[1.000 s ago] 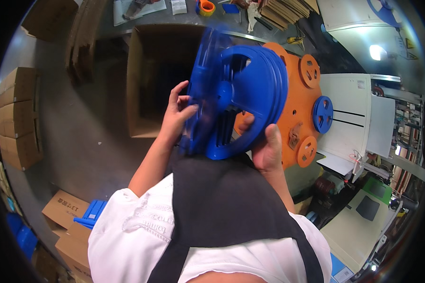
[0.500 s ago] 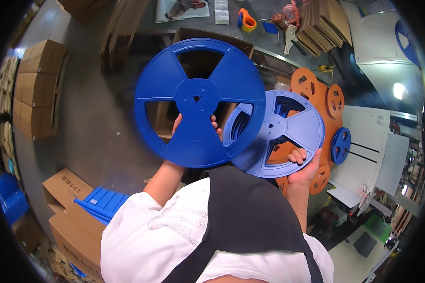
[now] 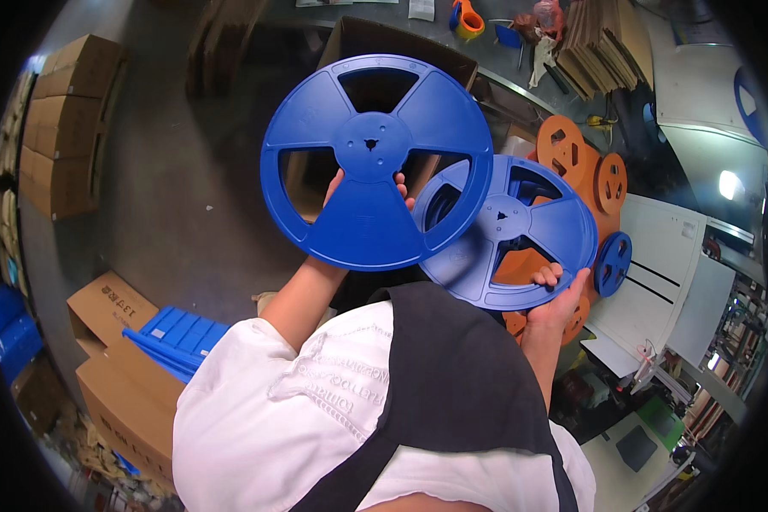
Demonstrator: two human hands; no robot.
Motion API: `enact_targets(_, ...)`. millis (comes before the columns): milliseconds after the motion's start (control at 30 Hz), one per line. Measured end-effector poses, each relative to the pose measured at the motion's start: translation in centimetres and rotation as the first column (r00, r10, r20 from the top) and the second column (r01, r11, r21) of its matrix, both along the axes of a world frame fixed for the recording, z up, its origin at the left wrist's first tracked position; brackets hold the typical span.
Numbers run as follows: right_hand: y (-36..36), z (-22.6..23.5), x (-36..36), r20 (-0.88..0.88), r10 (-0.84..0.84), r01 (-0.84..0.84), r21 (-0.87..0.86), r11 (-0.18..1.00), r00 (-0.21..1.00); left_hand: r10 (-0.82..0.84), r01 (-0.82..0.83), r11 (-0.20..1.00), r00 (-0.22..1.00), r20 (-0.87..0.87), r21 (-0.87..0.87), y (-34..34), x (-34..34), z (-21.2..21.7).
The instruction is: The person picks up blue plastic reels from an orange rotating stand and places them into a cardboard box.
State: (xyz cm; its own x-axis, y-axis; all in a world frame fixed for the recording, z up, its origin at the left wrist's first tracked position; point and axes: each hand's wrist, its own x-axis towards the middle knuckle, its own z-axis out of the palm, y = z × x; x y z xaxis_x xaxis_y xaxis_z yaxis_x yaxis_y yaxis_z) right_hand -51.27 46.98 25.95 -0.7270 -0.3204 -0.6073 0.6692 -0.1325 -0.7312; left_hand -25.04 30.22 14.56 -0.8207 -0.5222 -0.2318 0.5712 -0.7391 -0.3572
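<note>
The left hand (image 3: 363, 189) holds up a big, round, dark blue plastic reel (image 3: 375, 162) with three open windows in it — the fingers curl around it from behind, so only the fingertips show near its middle. The right hand (image 3: 556, 294) grips the bottom rim of a second round reel of lighter blue plastic (image 3: 508, 230), thumb and fingers closed on the edge. The dark reel sits in front and its edge covers part of the lighter one. Both reels are up in the air, flat sides facing up, above a stack of orange plastic reels (image 3: 582, 166) and a small blue reel (image 3: 613, 263) beside a white table (image 3: 666, 282). Brown cardboard boxes (image 3: 115, 358) and a blue plastic crate (image 3: 179, 337) sit on the grey floor (image 3: 171, 205) below. It looks like the two reels are being pulled apart and looked over — each would need a steady grip, kept clear of the other.
</note>
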Motion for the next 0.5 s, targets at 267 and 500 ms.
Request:
enact_targets(267,0.4,-0.1,0.2,-0.03,0.004,-0.003,0.027,1.0,1.0,0.044,-0.031,0.996,0.988,0.15,-0.085,-0.3,1.1,-1.8)
enact_targets(500,0.4,0.2,0.7,-0.033,-0.017,0.018,0.03,0.999,0.999,0.112,0.291,0.93,0.36,0.926,-0.225,-4.8,3.8,-17.6)
